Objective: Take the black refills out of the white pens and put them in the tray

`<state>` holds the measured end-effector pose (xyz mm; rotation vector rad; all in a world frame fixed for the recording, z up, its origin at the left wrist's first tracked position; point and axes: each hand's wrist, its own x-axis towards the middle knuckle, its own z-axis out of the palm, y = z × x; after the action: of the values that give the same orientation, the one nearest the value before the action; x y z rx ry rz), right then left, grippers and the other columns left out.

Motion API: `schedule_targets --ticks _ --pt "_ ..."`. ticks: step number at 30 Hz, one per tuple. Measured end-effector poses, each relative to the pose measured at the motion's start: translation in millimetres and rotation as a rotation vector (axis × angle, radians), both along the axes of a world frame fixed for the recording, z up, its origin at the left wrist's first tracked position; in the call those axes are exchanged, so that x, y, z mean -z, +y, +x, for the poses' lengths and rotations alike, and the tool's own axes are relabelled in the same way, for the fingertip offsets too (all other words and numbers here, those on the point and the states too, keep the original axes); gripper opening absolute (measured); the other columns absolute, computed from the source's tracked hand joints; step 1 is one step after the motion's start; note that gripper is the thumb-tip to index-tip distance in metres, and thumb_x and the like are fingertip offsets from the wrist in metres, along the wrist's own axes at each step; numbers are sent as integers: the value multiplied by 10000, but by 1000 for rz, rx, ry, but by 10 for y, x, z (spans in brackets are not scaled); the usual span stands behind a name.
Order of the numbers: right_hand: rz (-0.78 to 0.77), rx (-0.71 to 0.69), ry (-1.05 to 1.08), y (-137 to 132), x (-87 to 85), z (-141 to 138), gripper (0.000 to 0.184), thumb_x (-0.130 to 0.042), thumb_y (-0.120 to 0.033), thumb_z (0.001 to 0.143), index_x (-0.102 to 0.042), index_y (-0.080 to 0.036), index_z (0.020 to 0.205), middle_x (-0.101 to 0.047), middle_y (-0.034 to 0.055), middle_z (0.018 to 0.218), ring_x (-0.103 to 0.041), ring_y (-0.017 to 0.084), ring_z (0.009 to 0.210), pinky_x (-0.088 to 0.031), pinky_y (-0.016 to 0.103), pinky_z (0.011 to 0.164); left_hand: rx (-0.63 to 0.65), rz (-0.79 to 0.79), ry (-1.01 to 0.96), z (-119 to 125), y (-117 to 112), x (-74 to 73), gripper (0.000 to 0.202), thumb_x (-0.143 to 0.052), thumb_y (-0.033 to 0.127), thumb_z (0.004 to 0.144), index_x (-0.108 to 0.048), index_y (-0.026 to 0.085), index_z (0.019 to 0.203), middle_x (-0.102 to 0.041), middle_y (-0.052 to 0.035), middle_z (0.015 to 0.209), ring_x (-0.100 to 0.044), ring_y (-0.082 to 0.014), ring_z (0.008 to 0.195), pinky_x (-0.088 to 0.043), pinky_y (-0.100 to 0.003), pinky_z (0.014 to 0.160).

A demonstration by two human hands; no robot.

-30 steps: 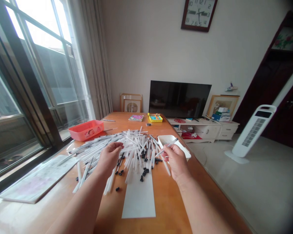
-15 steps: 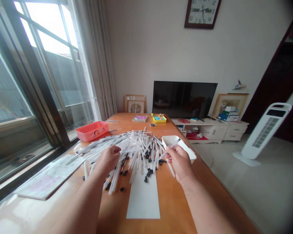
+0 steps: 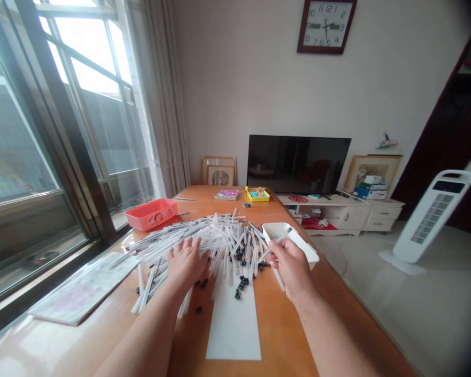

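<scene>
A wide pile of translucent white pen barrels (image 3: 223,230), with thin dark refills among them, covers the middle of the table. My left hand (image 3: 187,263) lies over the pile's near left part, palm down with the fingers spread. In my right hand (image 3: 293,266), a pen (image 3: 286,234) with a dark end is pinched between thumb and fingers, slanting up to the right. That hand is in front of a white plastic box (image 3: 312,255). Several small black end pieces (image 3: 242,283) lie between my hands, some on a white paper strip (image 3: 234,332).
A pink plastic basket (image 3: 151,213) stands at the table's left edge, with a booklet (image 3: 84,290) nearer me. At the far end are a colourful book (image 3: 226,195) and a yellow box (image 3: 258,196). A white tower fan (image 3: 429,222) stands on the floor at right.
My left hand has gone from closed fingers to spread ones and moved slightly right over the pile. The right hand keeps its pen in nearly the same place. The view has tilted up slightly.
</scene>
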<state>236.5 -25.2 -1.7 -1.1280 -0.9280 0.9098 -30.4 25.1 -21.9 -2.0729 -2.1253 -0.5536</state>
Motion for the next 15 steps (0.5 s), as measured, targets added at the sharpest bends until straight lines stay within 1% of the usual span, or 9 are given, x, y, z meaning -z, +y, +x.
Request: schedule_targets --ticks 2,3,6,8,11,15 --pt "-5 -1 -14 1 6 -4 296 -703 -478 791 -662 -194 869 -689 24 756 -593 153 666 -408 252 573 -52 -40 -10 -39 10 14 585 -438 525 901 -513 221 1395 -456 -199 1505 -329 -422 1408 -199 -592 1096" --pt "-5 -1 -16 3 10 -7 299 -702 -482 792 -662 -195 866 -687 23 756 -595 155 668 -405 252 570 -55 -53 -12 -51 10 17 576 -436 537 898 -532 220 1369 -469 -202 1493 -346 -426 1395 -215 -591 1086" --pt "-8 0 -26 6 19 -16 304 -705 -491 789 -663 -197 857 -690 21 762 -604 158 668 -403 255 567 23 -56 -3 -37 -10 23 504 -462 523 887 -591 232 1278 -547 -182 1413 -441 -416 1310 -278 -555 1050" --pt "-18 1 -42 6 21 -23 312 -703 -498 787 -666 -195 854 -701 30 774 -613 165 676 -411 262 574 82 -44 -4 7 -29 31 461 -481 483 883 -603 242 1257 -576 -165 1375 -481 -401 1263 -316 -527 1024" --pt "-29 6 -68 4 20 -35 327 -699 -513 783 -669 -191 838 -710 40 778 -615 171 683 -421 268 579 144 -45 -18 91 -52 52 430 -486 404 889 -596 255 1277 -565 -144 1390 -496 -371 1244 -358 -491 997" --pt "-40 -3 -87 12 29 -57 342 -699 -524 775 -675 -187 828 -714 56 786 -612 180 679 -429 278 578 247 -40 -25 197 -77 81 444 -484 306 889 -575 251 1321 -536 -127 1427 -485 -335 1273 -376 -471 1018"
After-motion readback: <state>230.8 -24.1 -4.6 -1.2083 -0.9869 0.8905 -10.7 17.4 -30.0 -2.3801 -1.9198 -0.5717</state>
